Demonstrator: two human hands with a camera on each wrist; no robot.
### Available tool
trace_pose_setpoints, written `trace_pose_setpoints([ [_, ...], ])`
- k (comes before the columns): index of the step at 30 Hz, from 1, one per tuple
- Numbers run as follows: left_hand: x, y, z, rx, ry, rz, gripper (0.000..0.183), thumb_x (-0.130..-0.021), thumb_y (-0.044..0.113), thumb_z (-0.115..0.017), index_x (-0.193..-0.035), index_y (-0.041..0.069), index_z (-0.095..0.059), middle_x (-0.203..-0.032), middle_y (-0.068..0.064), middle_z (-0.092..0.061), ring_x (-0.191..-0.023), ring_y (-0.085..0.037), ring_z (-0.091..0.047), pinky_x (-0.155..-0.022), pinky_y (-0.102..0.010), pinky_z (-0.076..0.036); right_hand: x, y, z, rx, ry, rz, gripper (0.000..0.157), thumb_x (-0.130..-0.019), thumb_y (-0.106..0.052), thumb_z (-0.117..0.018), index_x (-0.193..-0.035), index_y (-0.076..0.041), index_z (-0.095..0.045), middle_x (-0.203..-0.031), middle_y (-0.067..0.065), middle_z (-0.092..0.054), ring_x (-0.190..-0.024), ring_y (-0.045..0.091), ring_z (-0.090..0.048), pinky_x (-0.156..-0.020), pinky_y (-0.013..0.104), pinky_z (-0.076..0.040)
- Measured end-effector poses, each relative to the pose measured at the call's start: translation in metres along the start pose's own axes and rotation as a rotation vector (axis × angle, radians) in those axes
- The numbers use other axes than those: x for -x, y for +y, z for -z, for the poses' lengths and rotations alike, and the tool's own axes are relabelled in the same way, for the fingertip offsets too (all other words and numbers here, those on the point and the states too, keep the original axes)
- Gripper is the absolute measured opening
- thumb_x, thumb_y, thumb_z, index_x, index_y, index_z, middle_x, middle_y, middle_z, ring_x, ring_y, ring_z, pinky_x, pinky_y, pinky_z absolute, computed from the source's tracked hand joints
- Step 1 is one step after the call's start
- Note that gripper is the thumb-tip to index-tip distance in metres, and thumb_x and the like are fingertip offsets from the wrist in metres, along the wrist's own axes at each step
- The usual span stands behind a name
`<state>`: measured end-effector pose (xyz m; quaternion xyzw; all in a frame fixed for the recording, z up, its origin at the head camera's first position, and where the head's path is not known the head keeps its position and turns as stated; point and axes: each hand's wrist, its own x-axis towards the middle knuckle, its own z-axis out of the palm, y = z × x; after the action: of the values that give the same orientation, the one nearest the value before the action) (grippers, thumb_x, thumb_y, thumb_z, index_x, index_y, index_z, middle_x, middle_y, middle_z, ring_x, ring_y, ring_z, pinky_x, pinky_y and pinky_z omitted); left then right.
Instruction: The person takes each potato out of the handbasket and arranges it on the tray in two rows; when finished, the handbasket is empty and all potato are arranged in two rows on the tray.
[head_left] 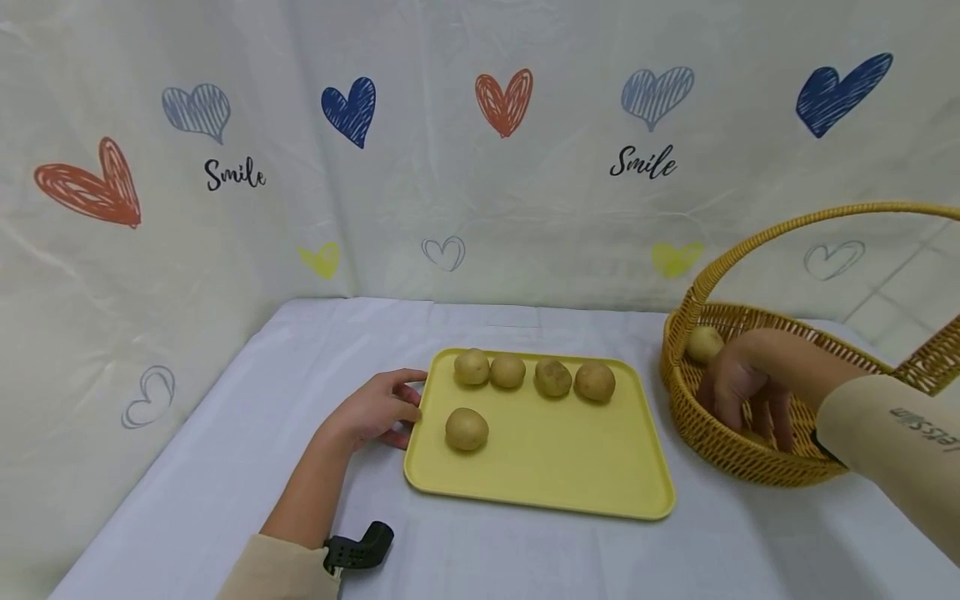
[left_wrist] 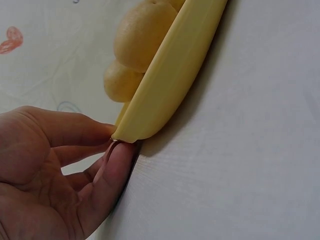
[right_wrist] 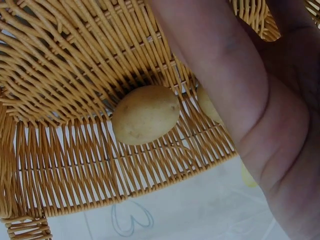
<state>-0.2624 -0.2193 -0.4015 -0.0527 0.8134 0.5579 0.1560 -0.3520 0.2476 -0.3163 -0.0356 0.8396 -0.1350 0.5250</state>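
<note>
A yellow tray lies on the white cloth. Several potatoes line its far side, and a single potato sits nearer its left edge. My left hand is at the left rim; the left wrist view shows thumb and finger pinching it. Far to the right, my right hand reaches down inside a wicker basket, fingers spread and pointing down. A potato shows low between them, partly hidden. Another potato lies by the basket's back wall. The right wrist view shows a potato apart from the hand.
The basket's tall arched handle rises above the right forearm. A white backdrop printed with hearts stands behind the table. White cloth covers the tabletop around the tray.
</note>
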Motion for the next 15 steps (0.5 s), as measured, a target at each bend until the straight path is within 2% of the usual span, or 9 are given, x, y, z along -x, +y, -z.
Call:
trace_pose_setpoints([
  [4,-0.0002,0.0027,-0.0011,-0.003,-0.004,-0.006,0.065,-0.09,-0.004,-0.063,-0.151,0.011,-0.05,-0.113,-0.014,-0.055,-0.085,-0.023,-0.061,-0.063,-0.038,-0.064,0.0034,0.0011,-0.0009,-0.008,0.014,-0.008,0.046,-0.08,0.003,-0.069,-0.125,-0.002,-0.06,-0.11,0.02,-0.067,-0.096,0.044,-0.072,-0.084,0.059,-0.061],
  [8,0.0007,0.0043,-0.0014,-0.013,-0.008,-0.009,0.065,-0.09,-0.004,-0.063,-0.152,0.01,-0.049,-0.113,-0.014,-0.055,-0.086,-0.023,-0.061,-0.063,-0.037,-0.063,0.0047,0.0043,-0.0028,-0.012,0.021,0.022,0.043,-0.078,-0.002,-0.069,-0.121,-0.003,-0.063,-0.11,0.019,-0.067,-0.098,0.044,-0.071,-0.084,0.06,-0.061],
  [15,0.0022,0.0026,-0.0016,-0.015,0.014,0.018,0.064,-0.091,-0.004,-0.063,-0.151,0.012,-0.05,-0.111,-0.013,-0.056,-0.086,-0.023,-0.062,-0.06,-0.035,-0.062,0.0059,0.0059,-0.0021,-0.051,0.045,0.032,0.05,-0.075,-0.007,-0.065,-0.125,-0.002,-0.063,-0.118,0.02,-0.063,-0.101,0.047,-0.069,-0.085,0.062,-0.06],
])
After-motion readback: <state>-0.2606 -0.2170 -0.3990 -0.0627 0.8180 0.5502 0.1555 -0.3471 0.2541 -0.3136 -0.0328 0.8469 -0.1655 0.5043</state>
